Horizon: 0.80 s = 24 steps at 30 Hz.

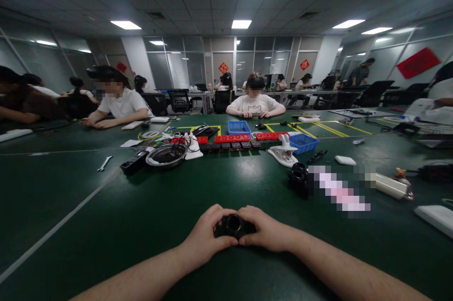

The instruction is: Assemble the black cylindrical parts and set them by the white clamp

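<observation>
Left hand point(205, 237) and right hand point(267, 232) together at the near edge of the green surface point(106, 206), fingers of both closed around a small black round part point(234, 225) held between them, just above or on the surface; contact not discernible. Beyond, toward the middle: a cluster of similar black parts point(299, 176), a white clamp-like tool point(283, 152), a metal bowl point(166, 154), red strips point(231, 138) and two blue trays point(239, 126). Other people seated along the far edge, hands resting on the surface.
</observation>
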### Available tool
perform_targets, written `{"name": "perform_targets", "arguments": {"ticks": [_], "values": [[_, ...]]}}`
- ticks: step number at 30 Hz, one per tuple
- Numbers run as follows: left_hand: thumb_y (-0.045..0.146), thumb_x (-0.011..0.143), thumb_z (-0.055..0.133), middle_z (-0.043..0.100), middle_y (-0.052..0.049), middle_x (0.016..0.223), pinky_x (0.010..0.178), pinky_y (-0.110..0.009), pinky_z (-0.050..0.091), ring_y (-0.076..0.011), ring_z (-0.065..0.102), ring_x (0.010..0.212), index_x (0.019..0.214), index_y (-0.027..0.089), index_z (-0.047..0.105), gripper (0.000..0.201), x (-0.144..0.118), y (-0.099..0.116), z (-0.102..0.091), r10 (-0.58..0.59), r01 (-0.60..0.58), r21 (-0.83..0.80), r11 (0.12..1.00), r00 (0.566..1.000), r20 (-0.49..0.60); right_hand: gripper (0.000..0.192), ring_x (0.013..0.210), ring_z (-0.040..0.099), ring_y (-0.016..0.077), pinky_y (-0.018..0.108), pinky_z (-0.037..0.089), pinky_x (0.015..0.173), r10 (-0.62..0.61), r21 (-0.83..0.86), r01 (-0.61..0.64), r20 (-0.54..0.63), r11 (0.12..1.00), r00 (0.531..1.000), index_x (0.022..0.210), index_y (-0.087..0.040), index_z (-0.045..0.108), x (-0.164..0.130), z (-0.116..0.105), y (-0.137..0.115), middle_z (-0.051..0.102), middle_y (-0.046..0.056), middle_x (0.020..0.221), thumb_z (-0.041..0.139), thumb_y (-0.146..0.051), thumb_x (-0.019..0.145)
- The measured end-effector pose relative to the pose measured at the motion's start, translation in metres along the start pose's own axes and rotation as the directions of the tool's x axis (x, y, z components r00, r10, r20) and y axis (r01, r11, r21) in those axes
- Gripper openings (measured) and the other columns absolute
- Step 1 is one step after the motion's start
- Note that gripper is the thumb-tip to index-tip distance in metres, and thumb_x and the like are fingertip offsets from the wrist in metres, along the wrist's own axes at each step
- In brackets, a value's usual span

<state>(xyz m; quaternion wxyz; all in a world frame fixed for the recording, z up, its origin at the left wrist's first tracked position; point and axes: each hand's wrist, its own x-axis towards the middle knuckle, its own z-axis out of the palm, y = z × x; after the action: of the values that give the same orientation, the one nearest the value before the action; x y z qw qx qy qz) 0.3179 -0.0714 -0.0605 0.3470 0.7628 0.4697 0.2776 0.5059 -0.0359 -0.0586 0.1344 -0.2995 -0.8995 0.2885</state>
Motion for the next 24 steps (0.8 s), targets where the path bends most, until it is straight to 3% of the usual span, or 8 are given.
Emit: {"name": "perform_targets", "arguments": {"ticks": [9, 15, 20, 24], "values": [[0.026, 0.063, 0.064, 0.047, 0.001, 0.086, 0.061, -0.023, 0.036, -0.0152, 0.047, 0.076, 0.102, 0.026, 0.053, 0.04, 0.0, 0.001, -0.001, 0.001, -0.001, 0.004, 1.0, 1.0, 0.004, 0.025, 0.078, 0.047, 0.0164, 0.027, 0.036, 0.069, 0.0, 0.012, 0.0, -0.019, 1.0, 1.0, 0.085, -0.016, 0.055, 0.0, 0.001, 0.002, 0.055, 0.001, 0.082, 0.064, -0.029, 0.066], [0.033, 0.063, 0.065, 0.048, 0.001, 0.085, 0.062, -0.023, 0.036, -0.0157, 0.047, 0.076, 0.098, 0.024, 0.055, 0.037, 0.0, 0.003, -0.001, 0.009, -0.009, 0.019, 1.0, 1.0, 0.006, 0.03, 0.072, 0.046, 0.0139, 0.022, 0.035, 0.061, 0.079, 0.056, -0.076, -0.036, 0.996, 0.996, 0.077, -0.015, 0.054, 0.001, 0.003, 0.002, 0.051, -0.001, 0.076, 0.07, -0.031, 0.057], [0.033, 0.059, 0.068, 0.048, 0.001, 0.082, 0.062, -0.024, 0.035, -0.0156, 0.045, 0.073, 0.092, 0.021, 0.056, 0.037, -0.001, 0.004, 0.004, -0.034, 0.036, 0.044, 0.998, 0.998, -0.055, 0.04, 0.063, 0.043, 0.0126, 0.021, 0.029, 0.052, 0.217, -0.064, -0.228, -0.149, 0.971, 0.965, 0.069, -0.016, 0.048, 0.002, 0.016, -0.003, 0.048, -0.002, 0.069, 0.071, -0.042, 0.049], [0.026, 0.057, 0.069, 0.048, 0.001, 0.081, 0.062, -0.024, 0.035, -0.0156, 0.044, 0.072, 0.088, 0.019, 0.055, 0.035, -0.002, 0.002, 0.008, -0.077, 0.085, 0.054, 0.995, 0.989, -0.13, 0.042, 0.06, 0.042, 0.0133, 0.024, 0.027, 0.052, 0.289, -0.201, -0.351, -0.282, 0.915, 0.915, 0.069, -0.017, 0.046, 0.003, 0.027, -0.012, 0.049, -0.001, 0.067, 0.065, -0.051, 0.053]]}}
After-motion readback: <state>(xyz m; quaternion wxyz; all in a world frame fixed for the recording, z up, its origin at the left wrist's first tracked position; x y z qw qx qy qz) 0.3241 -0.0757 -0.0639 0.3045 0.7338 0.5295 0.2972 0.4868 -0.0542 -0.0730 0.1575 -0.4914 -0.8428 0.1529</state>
